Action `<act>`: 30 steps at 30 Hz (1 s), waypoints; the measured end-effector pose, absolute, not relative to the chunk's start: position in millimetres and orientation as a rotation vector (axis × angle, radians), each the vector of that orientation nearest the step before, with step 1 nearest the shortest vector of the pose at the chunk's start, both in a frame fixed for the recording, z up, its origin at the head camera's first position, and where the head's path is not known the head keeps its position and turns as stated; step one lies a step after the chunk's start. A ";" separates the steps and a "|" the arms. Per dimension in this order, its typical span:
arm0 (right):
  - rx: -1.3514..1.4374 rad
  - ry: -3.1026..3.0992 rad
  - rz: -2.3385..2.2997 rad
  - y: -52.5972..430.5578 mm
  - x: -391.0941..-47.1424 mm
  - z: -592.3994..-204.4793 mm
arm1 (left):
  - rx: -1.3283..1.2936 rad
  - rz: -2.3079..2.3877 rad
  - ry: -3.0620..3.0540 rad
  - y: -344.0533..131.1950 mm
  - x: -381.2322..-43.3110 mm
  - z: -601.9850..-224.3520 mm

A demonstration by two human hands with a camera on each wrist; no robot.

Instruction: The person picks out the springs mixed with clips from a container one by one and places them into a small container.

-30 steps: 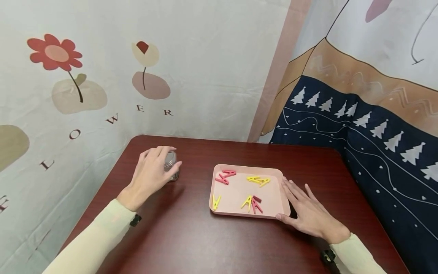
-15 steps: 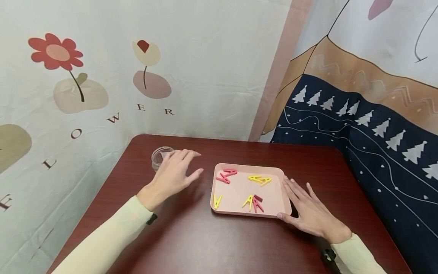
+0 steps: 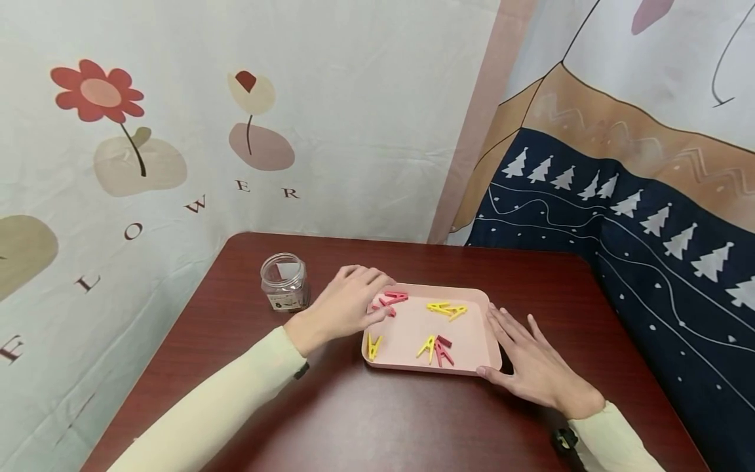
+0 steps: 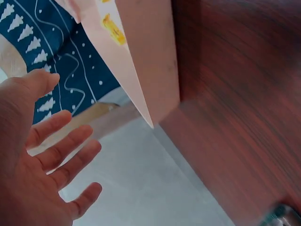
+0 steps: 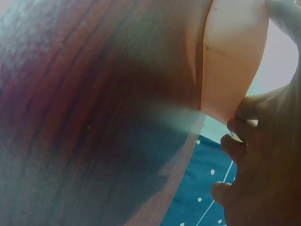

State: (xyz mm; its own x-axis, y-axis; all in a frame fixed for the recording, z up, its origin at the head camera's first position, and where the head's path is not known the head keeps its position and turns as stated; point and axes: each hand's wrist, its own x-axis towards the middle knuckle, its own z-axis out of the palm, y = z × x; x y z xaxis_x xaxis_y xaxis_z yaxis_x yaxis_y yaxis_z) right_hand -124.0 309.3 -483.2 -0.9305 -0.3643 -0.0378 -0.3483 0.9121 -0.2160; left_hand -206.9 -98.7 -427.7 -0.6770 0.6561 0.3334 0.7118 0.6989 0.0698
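Observation:
A pink tray (image 3: 468,337) lies on the table with small plastic clothespins in it. Over its left edge hovers my left hand (image 3: 345,305), fingers spread, holding nothing; in the left wrist view this hand (image 4: 40,155) is apart from the tray wall (image 4: 153,52). Red clothespins (image 3: 396,297) lie under its fingertips, partly covered. A yellow clothespin (image 3: 374,347) is at the near left corner, a yellow pair (image 3: 446,309) farther back, and a yellow one (image 3: 426,349) beside a red one (image 3: 442,354) near the front. My right hand (image 3: 537,367) rests extended fingers and thumb against the tray's right side.
A clear jar (image 3: 284,288) without a lid stands at the back left of the dark red table (image 3: 377,419). A printed pale curtain (image 3: 366,131) hangs behind, and a navy one with white trees (image 3: 554,216) at the right.
My left hand has left the jar's side and moved right to the tray's left edge, uncovering the jar. My right hand has stayed at the tray.

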 end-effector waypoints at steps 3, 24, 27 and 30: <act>-0.558 2.996 -0.311 309.1 -124.4 -483.6 | -1.149 -0.247 -2.637 -85.7 -209.5 -429.9; -0.576 3.004 -0.303 309.4 -125.4 -484.4 | -1.487 0.095 -2.713 -5.6 -216.9 -433.0; -0.580 3.007 -0.306 309.0 -125.1 -484.4 | -1.521 0.132 -2.712 4.3 -215.9 -433.3; -0.588 3.009 -0.311 309.1 -124.6 -485.3 | -1.555 0.149 -2.726 13.9 -216.3 -434.7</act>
State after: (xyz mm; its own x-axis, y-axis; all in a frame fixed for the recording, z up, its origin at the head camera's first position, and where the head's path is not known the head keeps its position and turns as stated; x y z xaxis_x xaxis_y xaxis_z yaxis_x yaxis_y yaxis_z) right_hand -124.6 309.1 -485.3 -0.9255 -0.3781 -0.0202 -0.3660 0.9070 -0.2086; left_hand -216.3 13.9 -434.7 -0.5103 0.8587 -0.0472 0.8587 0.5058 -0.0825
